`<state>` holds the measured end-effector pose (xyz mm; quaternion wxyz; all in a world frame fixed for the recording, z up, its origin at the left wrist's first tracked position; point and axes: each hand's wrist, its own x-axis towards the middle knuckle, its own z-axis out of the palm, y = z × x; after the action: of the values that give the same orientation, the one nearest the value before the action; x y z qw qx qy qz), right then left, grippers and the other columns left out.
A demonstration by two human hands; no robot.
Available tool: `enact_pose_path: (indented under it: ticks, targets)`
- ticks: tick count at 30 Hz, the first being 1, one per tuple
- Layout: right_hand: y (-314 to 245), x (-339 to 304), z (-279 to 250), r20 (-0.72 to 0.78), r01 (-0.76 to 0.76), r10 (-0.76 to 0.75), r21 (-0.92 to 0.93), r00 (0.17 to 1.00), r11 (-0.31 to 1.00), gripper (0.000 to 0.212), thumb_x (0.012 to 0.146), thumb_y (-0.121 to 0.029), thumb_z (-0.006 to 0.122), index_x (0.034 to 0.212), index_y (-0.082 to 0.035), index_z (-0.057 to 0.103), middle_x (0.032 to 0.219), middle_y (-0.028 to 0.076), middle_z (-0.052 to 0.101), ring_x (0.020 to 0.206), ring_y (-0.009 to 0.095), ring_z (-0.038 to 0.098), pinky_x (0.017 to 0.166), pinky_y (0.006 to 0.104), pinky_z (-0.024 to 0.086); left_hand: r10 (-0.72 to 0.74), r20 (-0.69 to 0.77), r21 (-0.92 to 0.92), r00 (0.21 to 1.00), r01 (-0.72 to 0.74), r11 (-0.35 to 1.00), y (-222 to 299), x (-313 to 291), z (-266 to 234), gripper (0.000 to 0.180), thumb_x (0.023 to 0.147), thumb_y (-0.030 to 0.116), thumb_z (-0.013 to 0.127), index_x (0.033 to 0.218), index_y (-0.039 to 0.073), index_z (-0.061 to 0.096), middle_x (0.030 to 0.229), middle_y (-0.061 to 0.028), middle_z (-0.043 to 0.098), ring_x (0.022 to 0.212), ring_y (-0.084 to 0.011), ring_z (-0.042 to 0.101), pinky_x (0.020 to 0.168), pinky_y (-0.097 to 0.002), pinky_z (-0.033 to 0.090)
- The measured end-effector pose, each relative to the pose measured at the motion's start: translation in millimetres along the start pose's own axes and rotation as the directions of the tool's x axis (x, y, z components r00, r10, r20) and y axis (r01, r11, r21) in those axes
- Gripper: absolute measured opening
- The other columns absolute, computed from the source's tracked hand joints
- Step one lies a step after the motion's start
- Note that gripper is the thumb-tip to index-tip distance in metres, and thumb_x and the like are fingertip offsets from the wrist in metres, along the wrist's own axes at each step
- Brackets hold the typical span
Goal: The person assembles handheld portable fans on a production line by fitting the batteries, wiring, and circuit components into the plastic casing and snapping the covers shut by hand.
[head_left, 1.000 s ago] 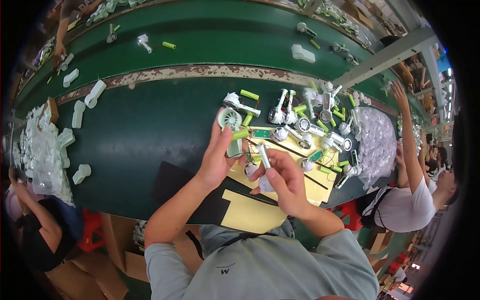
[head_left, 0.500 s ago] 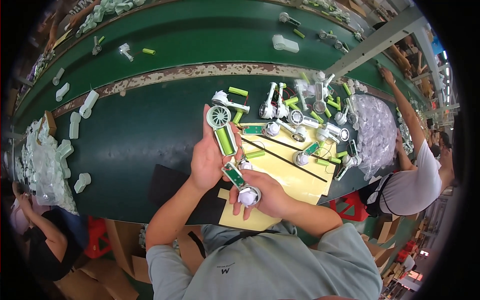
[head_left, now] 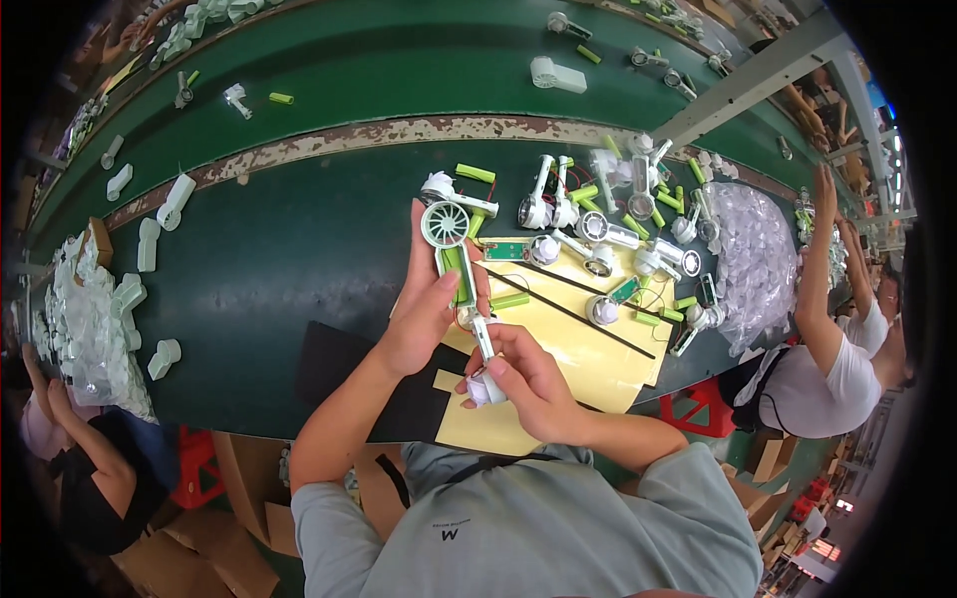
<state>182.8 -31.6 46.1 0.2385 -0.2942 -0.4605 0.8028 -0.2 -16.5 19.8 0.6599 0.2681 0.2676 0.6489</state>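
Note:
My left hand is closed around a pale green handheld fan housing, its round slotted grille pointing away from me. A green cylindrical battery lies in the housing's handle, and my left thumb rests over it. Just below and to the right, my right hand grips a fan motor assembly by its white round end, between thumb and fingers. The assembly's narrow stem is turned edge-on and reaches up to the lower end of the housing. Whether the two parts touch, I cannot tell.
Several fan assemblies with green batteries lie on a yellow sheet and beyond it. A plastic bag of parts sits at right, near a co-worker. Pale housings lie at left. A far belt carries more parts.
The fan assembly in my right hand has turned from board-up to edge-on. My left thumb has come over the battery. Parts on the far belt have shifted left, and the right co-worker's arms have moved.

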Motion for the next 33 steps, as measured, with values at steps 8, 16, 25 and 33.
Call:
enact_pose_path:
  ticks: [8,16,25,33]
  targets:
    - [-14,-3,0,0.120,0.130,-0.073,-0.599,0.990,0.790,0.043,0.097,-0.008,0.052,0.137,0.001,0.038,0.115,0.015,0.061,0.103,0.023,0.063,0.079,0.0337,0.055,0.134,0.027,0.217,0.991,-0.136,0.967,7,5,-3,0.079,0.095,-0.003,0.035,0.155,0.017,-0.012,0.114,-0.0106,0.048,0.082,-0.0159,0.057,0.076,-0.0324,0.052]
    - [38,-7,20,0.218,0.261,-0.205,-0.941,0.954,0.216,0.028,0.087,-0.018,0.068,0.109,-0.001,0.060,0.101,0.009,0.056,0.082,0.021,0.064,0.058,0.0315,0.054,0.117,-0.041,-0.101,0.992,-0.121,0.988,22,11,-13,0.057,0.094,-0.001,0.040,0.148,0.009,0.022,0.116,-0.0133,0.053,0.078,-0.0177,0.060,0.065,-0.0302,0.051]
    - [42,2,25,0.232,0.262,-0.193,-0.953,0.953,0.150,0.024,0.080,-0.015,0.071,0.099,-0.006,0.058,0.098,0.007,0.053,0.085,0.022,0.061,0.062,0.0312,0.051,0.124,-0.053,-0.056,0.991,-0.127,0.990,12,17,-22,0.051,0.095,-0.001,0.042,0.143,0.006,0.027,0.116,-0.0140,0.054,0.076,-0.0172,0.059,0.064,-0.0298,0.051]
    - [29,-7,-11,0.491,0.525,-0.197,-0.827,0.849,0.202,0.014,0.084,-0.014,0.066,0.094,-0.007,0.060,0.095,0.003,0.053,0.083,0.019,0.059,0.061,0.0307,0.053,0.120,-0.036,-0.022,0.992,-0.121,0.992,9,20,-30,0.070,0.096,0.000,0.042,0.155,0.015,0.009,0.118,-0.0174,0.054,0.075,-0.0190,0.060,0.064,-0.0309,0.052]
